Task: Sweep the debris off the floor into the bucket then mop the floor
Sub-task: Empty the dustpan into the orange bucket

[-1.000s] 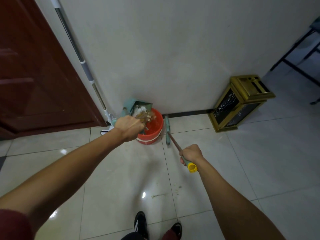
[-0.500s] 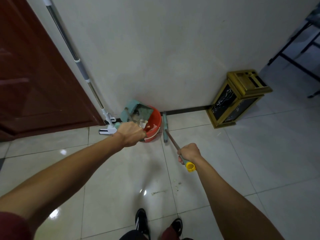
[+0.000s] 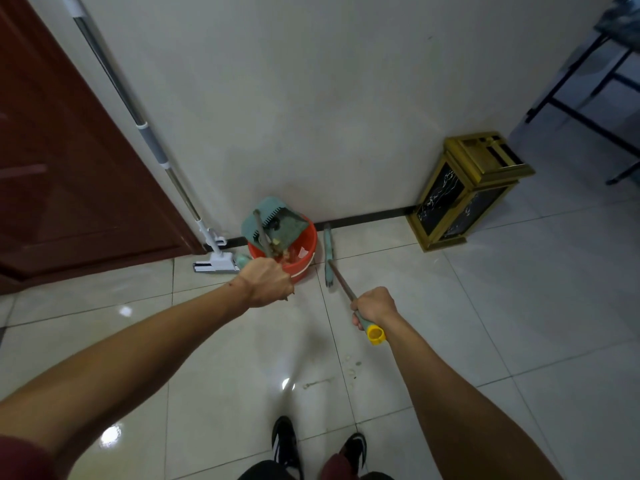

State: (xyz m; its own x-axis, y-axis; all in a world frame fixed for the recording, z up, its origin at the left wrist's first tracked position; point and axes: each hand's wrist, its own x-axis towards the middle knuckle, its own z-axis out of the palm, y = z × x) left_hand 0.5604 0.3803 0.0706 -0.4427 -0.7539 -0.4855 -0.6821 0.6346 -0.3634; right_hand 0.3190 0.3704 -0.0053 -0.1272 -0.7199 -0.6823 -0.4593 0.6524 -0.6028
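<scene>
Over one red bucket [image 3: 300, 252]: one dustpan [image 3: 277, 221], handle gripped by left hand [image 3: 266, 280]; beside it, one broom [image 3: 329, 258], gripped by right hand [image 3: 374, 306]; one mop [image 3: 214, 259] left.

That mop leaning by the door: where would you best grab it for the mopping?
Grip the mop on its grey sleeve partway up the pole, coming from the open floor side. The pole leans up against the wall, its head flat on the floor, so probably only the front is free for fingers to wrap around.
</scene>
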